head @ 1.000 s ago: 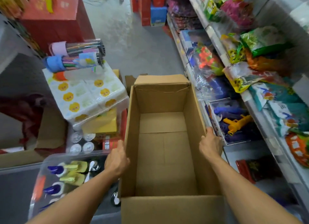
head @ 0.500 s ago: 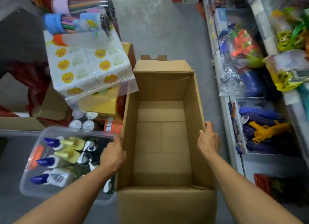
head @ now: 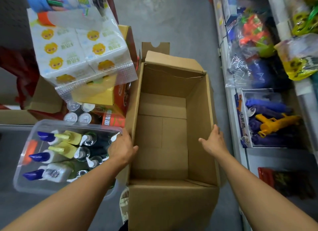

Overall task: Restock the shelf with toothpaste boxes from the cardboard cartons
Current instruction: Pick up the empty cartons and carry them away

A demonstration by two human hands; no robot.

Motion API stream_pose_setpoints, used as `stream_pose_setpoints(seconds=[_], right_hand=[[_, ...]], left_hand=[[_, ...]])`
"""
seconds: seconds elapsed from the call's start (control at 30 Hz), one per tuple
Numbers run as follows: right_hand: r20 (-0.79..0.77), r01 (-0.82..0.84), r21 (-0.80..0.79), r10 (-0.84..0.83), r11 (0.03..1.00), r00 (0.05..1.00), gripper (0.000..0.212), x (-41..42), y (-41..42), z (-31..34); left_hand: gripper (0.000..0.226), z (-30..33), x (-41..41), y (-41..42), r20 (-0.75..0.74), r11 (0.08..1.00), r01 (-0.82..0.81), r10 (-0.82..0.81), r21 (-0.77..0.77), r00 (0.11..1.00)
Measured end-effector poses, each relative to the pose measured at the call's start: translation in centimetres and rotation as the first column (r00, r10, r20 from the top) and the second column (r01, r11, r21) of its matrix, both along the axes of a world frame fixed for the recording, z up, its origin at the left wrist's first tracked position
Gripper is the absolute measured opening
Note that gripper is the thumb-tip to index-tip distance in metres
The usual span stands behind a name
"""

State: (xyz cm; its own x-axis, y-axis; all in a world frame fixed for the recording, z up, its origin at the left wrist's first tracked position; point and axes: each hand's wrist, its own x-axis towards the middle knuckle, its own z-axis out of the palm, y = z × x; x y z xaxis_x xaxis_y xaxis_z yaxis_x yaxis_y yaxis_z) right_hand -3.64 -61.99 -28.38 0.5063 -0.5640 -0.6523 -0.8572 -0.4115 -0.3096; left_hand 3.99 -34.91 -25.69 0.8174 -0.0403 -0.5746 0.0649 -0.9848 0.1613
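One open brown cardboard carton (head: pixel 172 127) stood on the grey floor (head: pixel 165 15) in the middle of the aisle, and its inside showed only bare cardboard; no toothpaste boxes were in view anywhere. The left hand (head: pixel 123 149) held the carton's left wall near the top edge, thumb over the rim inside and the other fingers curled round the outer face. The right hand (head: pixel 213 142) was spread flat, fingers straight and released, at the inner face of the right wall; whether it actually touched the cardboard could not be told.

Judged from its emptiness, the carton would be light and easy to shift, but its thin walls would flex, so a grip on both long walls near the rim, or under the base, would serve best. The cardboard looked dry and not slippery.

To the left lay one clear plastic tub (head: pixel 24 163) holding spray bottles, three of them with blue caps (head: pixel 34 156), beside a pump bottle or two that could not be counted surely. Farther left sat one wrapped pack of white tissue packets (head: pixel 77 46) printed with yellow cartoon faces, on a yellow and red box (head: pixel 120 98), with four round can tops (head: pixel 77 113) just near of it. On the right ran the white metal shelf (head: pixel 231 96), stocked with bagged toys, including one yellow plastic toy gun (head: pixel 275 122).
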Motion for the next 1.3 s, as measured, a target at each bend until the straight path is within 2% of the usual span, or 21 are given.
stream_pose_setpoints(seconds=[0.1, 0.37, 0.73, 1.0, 1.23, 1.3], right_hand=[[0.004, -0.001, -0.013, 0.001, 1.0, 1.0, 0.089, -0.2, 0.3, 0.0], [0.048, -0.109, -0.045, 0.111, 0.993, 0.993, 0.09, 0.2, 2.2, 2.5], [0.065, -0.415, -0.064, 0.418, 0.908, 0.906, 0.086, 1.8, 9.1, 13.5], [0.139, -0.64, -0.115, 0.65, 0.76, 0.747, 0.078, 3.7, 18.3, 22.7], [0.165, -0.762, -0.197, 0.787, 0.617, 0.595, 0.072, 6.0, 31.4, 27.7], [0.152, -0.787, -0.219, 0.817, 0.577, 0.556, 0.074, 6.7, 35.9, 28.7]], left_hand=[[0.063, 0.0, -0.4, 0.2, -0.009, 1.0, -0.023, 0.023, 0.004, 1.0], [0.066, 2.1, -1.2, 0.2, 0.003, 0.998, -0.038, 0.038, 0.041, 0.999], [0.06, 13.3, -1.1, 2.8, 0.096, 1.0, -0.022, 0.023, -0.017, 0.995], [0.052, 22.2, -2.3, 12.3, 0.17, 0.991, -0.128, 0.131, -0.026, 0.977], [0.043, 26.7, -3.8, 26.3, 0.225, 0.96, -0.28, 0.272, 0.005, 0.936], [0.047, 27.8, -4.2, 31.2, 0.245, 0.948, -0.319, 0.308, 0.005, 0.919]])
